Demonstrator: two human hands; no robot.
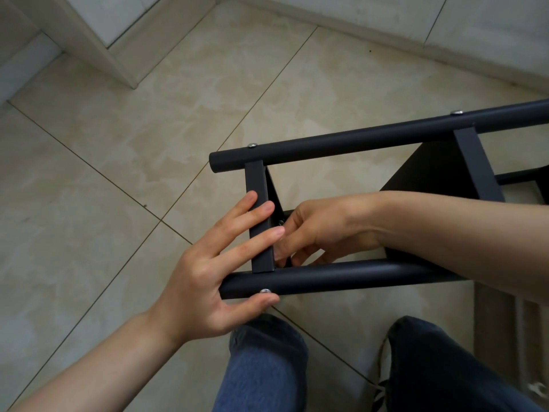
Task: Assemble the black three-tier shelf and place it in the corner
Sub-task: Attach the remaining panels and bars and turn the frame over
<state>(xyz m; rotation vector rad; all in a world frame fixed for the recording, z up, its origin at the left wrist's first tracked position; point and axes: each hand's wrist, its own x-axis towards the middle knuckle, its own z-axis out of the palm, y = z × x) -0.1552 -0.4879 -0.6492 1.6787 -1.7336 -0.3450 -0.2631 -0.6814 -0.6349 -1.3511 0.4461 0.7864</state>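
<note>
The black shelf frame lies on its side over the tiled floor, with two round black tubes (356,141) running left to right and flat crossbars (260,215) between them. My left hand (219,263) holds the frame's end, its straight fingers lying across the left crossbar and its thumb pressing under the near tube (341,275) beside a silver screw head (265,291). My right hand (320,230) reaches inside the frame behind that crossbar, its fingers curled near a small screw (280,223). What the right fingers hold is hidden. A black shelf panel (427,171) stands further right.
Beige floor tiles (118,173) spread to the left. A white door frame corner (118,55) stands at the upper left, and a white skirting (386,31) runs along the top right. My knees in blue jeans (267,367) are just below the frame.
</note>
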